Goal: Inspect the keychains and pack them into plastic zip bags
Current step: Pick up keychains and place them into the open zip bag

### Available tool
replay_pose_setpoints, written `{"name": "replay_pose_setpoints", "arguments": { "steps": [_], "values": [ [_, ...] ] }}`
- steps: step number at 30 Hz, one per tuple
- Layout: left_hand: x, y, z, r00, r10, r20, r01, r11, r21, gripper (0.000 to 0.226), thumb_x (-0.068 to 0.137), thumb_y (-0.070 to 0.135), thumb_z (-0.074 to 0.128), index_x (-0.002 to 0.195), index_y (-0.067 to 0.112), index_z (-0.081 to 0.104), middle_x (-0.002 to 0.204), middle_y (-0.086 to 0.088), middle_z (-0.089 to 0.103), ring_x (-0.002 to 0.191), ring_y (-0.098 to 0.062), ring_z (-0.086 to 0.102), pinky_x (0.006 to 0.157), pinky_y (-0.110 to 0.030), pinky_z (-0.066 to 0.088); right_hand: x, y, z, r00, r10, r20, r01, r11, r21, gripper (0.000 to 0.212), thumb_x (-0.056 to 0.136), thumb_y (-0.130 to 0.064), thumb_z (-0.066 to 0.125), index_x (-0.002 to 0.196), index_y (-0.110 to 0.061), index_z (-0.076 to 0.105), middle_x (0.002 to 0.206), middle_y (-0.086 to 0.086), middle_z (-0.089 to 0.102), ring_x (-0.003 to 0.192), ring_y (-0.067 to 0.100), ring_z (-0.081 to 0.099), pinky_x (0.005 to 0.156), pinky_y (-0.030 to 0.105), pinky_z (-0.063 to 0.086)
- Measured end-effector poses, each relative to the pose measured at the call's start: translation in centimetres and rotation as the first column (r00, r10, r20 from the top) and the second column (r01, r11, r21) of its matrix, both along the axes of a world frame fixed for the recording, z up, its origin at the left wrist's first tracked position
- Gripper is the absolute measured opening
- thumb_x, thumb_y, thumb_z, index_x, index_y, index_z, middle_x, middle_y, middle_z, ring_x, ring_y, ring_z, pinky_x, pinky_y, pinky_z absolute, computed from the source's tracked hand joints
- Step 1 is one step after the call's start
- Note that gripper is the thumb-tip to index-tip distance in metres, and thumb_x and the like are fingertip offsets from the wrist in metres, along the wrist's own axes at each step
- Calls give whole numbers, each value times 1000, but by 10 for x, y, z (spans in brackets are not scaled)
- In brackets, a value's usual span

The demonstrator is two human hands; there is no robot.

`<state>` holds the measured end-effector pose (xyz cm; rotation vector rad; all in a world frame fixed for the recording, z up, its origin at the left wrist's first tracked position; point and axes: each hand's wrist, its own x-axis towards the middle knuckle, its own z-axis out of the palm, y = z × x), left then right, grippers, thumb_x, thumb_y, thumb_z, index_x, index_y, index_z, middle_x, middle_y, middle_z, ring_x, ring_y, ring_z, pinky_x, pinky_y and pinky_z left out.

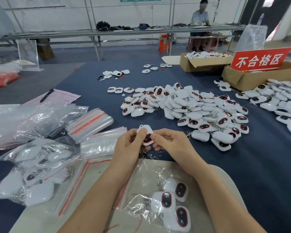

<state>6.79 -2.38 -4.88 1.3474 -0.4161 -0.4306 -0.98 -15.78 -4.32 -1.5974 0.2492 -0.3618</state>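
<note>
A: What is that person holding?
B: One white keychain, and both hands have it. The left hand and the right hand curl their fingers round it, thumbs on top, just above the near part of the counter.
A: What does the counter look like?
B: It has a dark blue cover. A big pile of keychains lies in the middle, and another heap lies on the right, beside two brown boxes. A red sign stands at the nearer box.
A: Where are the bags?
B: Stacks of empty zip bags lie just left of the hands. Further left sit full bags. Under the arms, on a pale tray, one clear bag holds three keychains.
A: And behind all that?
B: A grey floor, a long counter by the white wall, an orange stool — and a person sitting there.
</note>
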Motion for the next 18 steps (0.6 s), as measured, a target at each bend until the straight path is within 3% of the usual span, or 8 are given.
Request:
{"name": "replay_pose_setpoints", "arguments": {
  "steps": [8, 14, 18],
  "values": [
    [1, -1, 3, 999, -2, -37, 1, 1000, -30, 28, 100, 29, 61, 80, 21, 78, 81, 0, 73, 75, -12, 69, 68, -20, 55, 0, 0, 1, 1000, 5, 3, -5, 1000, 20, 11, 96, -20, 67, 99, -17, 78, 79, 0, 75, 75, 7, 66, 71, 18, 54],
    [1, 1, 0, 997, -51, 55, 51, 999, -8, 13, 99, 28, 62, 99, 22, 75, 94, 2, 75, 81, -7, 68, 70, -19, 54, 2, -1, 3, 999, -44, 8, 43, 994, 101, 15, 98, -22, 65, 99, -25, 80, 80, 0, 74, 74, 8, 66, 72, 21, 56],
    [3, 3, -1, 990, -105, 100, 104, 995, 12, 12, 98, 27, 64, 106, 26, 73, 91, 6, 70, 75, -7, 60, 68, -21, 52, 3, -4, 3, 997, -73, 34, 66, 982, 180, 15, 96, -29, 66, 101, -29, 80, 84, -1, 73, 77, 8, 64, 71, 23, 56]
  ]
}}
